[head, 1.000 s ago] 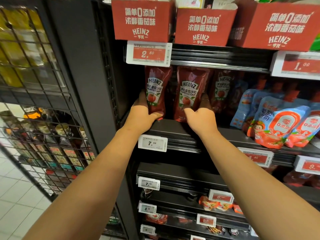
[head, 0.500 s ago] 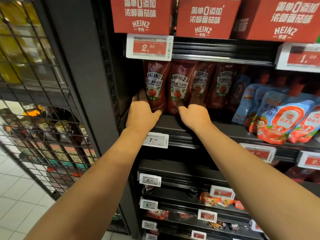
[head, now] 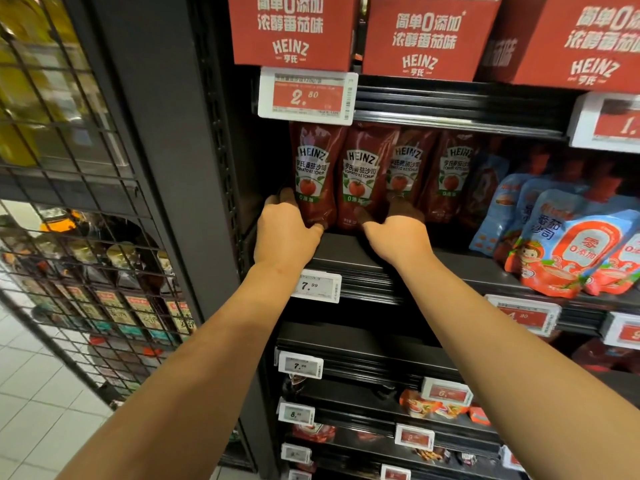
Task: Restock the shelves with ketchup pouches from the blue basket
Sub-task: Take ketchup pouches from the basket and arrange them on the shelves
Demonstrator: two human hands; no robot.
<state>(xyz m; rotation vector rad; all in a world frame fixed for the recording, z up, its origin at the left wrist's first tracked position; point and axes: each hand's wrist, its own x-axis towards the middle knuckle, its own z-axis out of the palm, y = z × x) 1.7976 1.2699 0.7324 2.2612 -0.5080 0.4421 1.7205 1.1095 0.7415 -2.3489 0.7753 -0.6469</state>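
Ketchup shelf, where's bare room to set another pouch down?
Bare strip along the shelf front lip, between the hands and right to the blue pouches. Crowded behind: Heinz pouches stand packed, left hand and right hand at their bases.

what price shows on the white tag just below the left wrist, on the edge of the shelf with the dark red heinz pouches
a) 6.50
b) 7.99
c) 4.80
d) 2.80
b: the white rectangular price tag clipped to the black metal shelf edge, just below the left hand, reads 7.99, under the dark red Heinz ketchup pouches.
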